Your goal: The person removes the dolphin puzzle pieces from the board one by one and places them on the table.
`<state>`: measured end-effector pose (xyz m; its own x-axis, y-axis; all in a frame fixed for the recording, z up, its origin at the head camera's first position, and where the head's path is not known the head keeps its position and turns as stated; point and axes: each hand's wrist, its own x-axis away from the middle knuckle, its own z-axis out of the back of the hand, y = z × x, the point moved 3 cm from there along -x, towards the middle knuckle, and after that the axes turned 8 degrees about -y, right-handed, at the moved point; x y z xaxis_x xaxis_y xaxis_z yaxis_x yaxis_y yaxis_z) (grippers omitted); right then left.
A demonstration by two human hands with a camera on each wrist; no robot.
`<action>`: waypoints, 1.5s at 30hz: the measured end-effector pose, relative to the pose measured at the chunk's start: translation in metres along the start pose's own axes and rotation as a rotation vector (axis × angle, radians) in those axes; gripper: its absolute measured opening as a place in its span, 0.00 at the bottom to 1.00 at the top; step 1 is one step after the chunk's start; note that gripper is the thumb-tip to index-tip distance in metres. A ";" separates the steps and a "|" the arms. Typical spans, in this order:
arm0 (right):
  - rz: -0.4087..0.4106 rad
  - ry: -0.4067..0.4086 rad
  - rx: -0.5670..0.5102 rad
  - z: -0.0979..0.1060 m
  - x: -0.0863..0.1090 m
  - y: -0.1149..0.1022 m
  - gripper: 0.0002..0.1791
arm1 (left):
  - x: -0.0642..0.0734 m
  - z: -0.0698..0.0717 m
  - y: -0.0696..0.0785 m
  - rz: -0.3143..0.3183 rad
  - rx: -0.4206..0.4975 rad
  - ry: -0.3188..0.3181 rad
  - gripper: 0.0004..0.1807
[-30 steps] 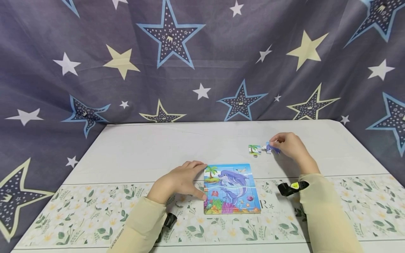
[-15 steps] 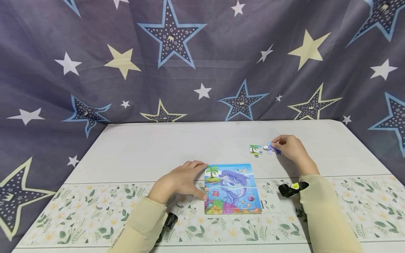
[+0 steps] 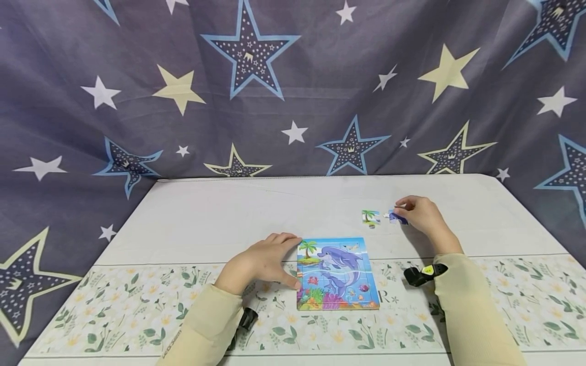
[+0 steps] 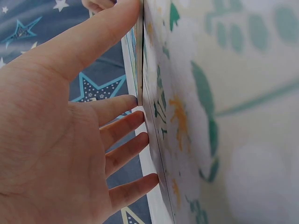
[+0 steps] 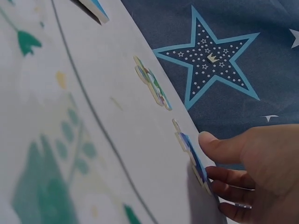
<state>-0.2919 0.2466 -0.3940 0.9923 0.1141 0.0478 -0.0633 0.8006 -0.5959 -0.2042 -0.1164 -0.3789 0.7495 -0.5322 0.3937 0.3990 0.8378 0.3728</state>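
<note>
Two loose jigsaw pieces lie on the white back part of the table: a palm-tree piece (image 3: 371, 217) and, just right of it, a dolphin piece (image 3: 397, 217). My right hand (image 3: 420, 212) is at the dolphin piece; in the right wrist view the fingertips (image 5: 210, 173) are right at its edge, while the thumb stands a little off it. A square dolphin picture puzzle board (image 3: 336, 274) lies on the flowered strip. My left hand (image 3: 263, 262) rests at the board's left side, fingers spread, with thumb and index finger touching its edge.
A white table (image 3: 220, 208) has a flowered strip (image 3: 151, 305) across its front half. Behind it hangs a dark curtain (image 3: 274, 112) printed with stars. Each wrist wears a small black camera, such as the right wrist camera (image 3: 414, 276).
The dolphin piece, pinched in the right hand before, has come down and now sits level with the palm-tree piece. The left hand keeps its place at the board.
</note>
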 end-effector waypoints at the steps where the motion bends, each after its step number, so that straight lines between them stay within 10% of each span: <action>1: 0.000 -0.001 0.001 0.000 0.000 -0.001 0.18 | 0.000 0.000 0.000 0.001 0.000 0.000 0.58; 18: 0.140 -0.027 -0.029 0.013 0.005 -0.040 0.19 | 0.006 0.006 0.008 0.003 0.014 -0.004 0.57; 45: 0.477 -0.429 -0.106 -0.024 0.015 -0.103 0.11 | 0.006 0.006 0.008 0.006 0.010 -0.006 0.57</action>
<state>-0.2678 0.1517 -0.3514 0.7261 0.6849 0.0608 -0.4539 0.5439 -0.7058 -0.1997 -0.1135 -0.3685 0.7487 -0.5277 0.4012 0.3888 0.8398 0.3790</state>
